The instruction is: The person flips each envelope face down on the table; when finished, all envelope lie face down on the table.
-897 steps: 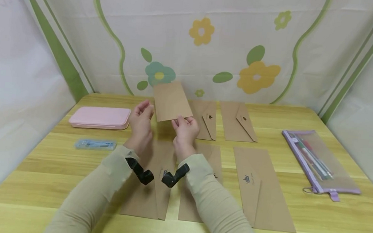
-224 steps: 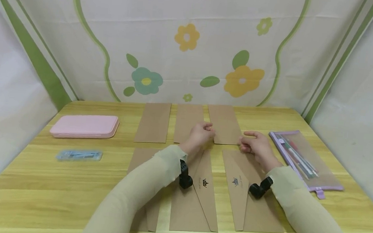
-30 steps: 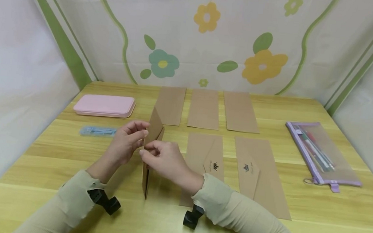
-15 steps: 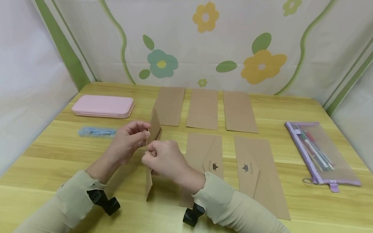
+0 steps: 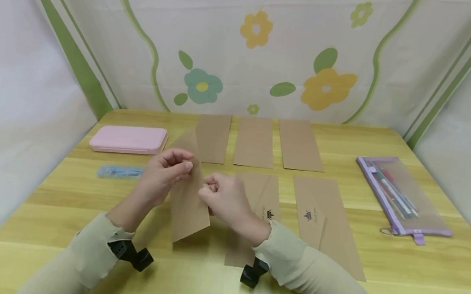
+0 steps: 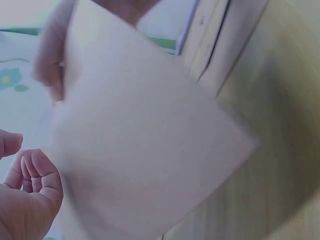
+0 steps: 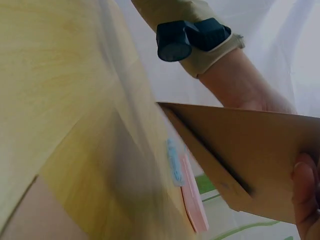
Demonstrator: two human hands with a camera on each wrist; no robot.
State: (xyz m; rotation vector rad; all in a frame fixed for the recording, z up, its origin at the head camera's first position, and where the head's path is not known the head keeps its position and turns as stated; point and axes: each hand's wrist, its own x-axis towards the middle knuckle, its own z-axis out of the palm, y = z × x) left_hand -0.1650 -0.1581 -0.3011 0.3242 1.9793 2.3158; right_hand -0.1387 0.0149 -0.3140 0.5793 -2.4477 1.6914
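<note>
A brown kraft envelope (image 5: pixel 191 203) is held up off the table, its plain side toward the head camera. My right hand (image 5: pixel 227 199) pinches its right long edge; in the right wrist view the thumb (image 7: pixel 304 190) presses on the flap side. My left hand (image 5: pixel 166 176) is at the envelope's left side, fingers loosely bent. In the left wrist view a gap shows between that hand's thumb and fingers (image 6: pixel 40 172), with no envelope between them. Two envelopes lie flap up in the near row: one (image 5: pixel 257 181) partly under my right forearm, another (image 5: pixel 337 224) to its right.
Three envelopes lie plain side up along the back: left (image 5: pixel 214 138), middle (image 5: pixel 255 141) and right (image 5: pixel 300 145). A pink case (image 5: pixel 128 139) and a small blue packet (image 5: pixel 119 171) are at left. A purple-edged mesh pouch (image 5: pixel 407 197) with pens lies at right.
The raised envelope has turned from edge-on to plain side facing the head camera. My right hand has moved right with its edge. Since 7.5 s ago, the near-left envelope has left the table.
</note>
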